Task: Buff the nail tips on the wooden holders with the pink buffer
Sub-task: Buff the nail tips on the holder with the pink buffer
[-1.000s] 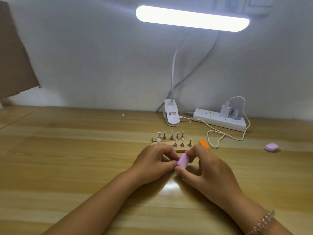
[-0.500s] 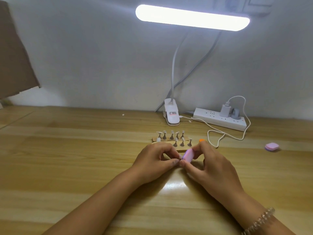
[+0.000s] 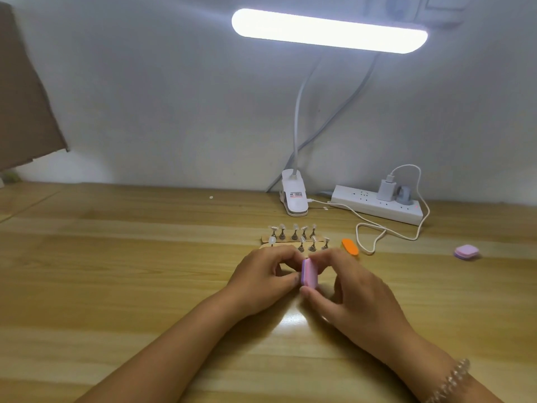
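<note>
Colours: pink buffer has a pink face and a lilac layer along one edge. Second buffer same pink/lilac. Small block orange. Wooden holders pale tan, nail tips milky white. Surface honey wood, light and dark plank bands, fine grain. Lamp and power strip white. Cardboard brown.

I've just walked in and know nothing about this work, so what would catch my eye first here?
The bright lamp bar glowing high over the desk grabs you first. Below it, at the centre, the right hand pinches a pink buffer close against the left hand. Just behind the hands, nail tips stand on wooden holders, with an orange block to their right.
</note>
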### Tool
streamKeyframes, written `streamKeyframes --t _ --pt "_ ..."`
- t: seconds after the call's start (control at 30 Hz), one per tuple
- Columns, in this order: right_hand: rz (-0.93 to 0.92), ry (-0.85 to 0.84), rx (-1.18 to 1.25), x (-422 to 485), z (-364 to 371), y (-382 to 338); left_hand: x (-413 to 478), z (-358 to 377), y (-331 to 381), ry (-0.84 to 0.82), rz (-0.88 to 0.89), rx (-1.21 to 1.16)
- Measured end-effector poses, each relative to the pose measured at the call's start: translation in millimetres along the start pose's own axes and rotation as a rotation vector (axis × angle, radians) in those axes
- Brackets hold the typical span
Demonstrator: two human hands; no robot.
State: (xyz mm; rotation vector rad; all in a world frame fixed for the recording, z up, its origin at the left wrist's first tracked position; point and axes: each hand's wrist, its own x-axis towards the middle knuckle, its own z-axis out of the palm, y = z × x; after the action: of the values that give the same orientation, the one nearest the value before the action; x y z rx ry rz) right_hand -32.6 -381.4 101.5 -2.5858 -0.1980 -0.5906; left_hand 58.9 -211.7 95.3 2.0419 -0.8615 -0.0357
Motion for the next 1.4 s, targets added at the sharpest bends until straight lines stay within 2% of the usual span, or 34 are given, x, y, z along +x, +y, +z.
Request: streamKeyframes --t 0.1,0.23,0.77,0.93,1.07,1.2,1.33,1.4 --pt "0.061 0.050 -0.025 3.5 -1.6 3.2 0.7 -0.4 -1.2 0.008 -0.006 -0.001" --pt "0.029 0.065 -0.051 -0.1 -1.1 0.2 0.1 0.0 -1.1 0.009 0.003 -0.010" --pt "0.171 0.176 -0.013 1.3 -2.6 1.1 -0.4 -0.8 4.1 0.029 0.019 -0.037" --pt "0.082 0.093 -0.057 -1.1 -1.9 -5.3 -0.9 -0.3 2.9 0.027 -0.003 -0.006" --pt "0.144 0.112 -0.047 2.4 -4.1 -0.3 -1.1 -1.0 5.2 0.039 0.011 0.021" --pt "0.083 0.066 -0.041 0.3 -3.3 -1.8 -0.9 -0.7 2.2 0.028 -0.009 0.002" --pt "0.145 0.091 -0.012 3.2 -4.0 2.5 -2.2 -0.9 3.8 0.034 0.006 0.028" --pt "0.116 0.095 -0.016 2.8 -3.2 2.3 -2.6 -0.9 3.4 0.029 0.002 0.026"
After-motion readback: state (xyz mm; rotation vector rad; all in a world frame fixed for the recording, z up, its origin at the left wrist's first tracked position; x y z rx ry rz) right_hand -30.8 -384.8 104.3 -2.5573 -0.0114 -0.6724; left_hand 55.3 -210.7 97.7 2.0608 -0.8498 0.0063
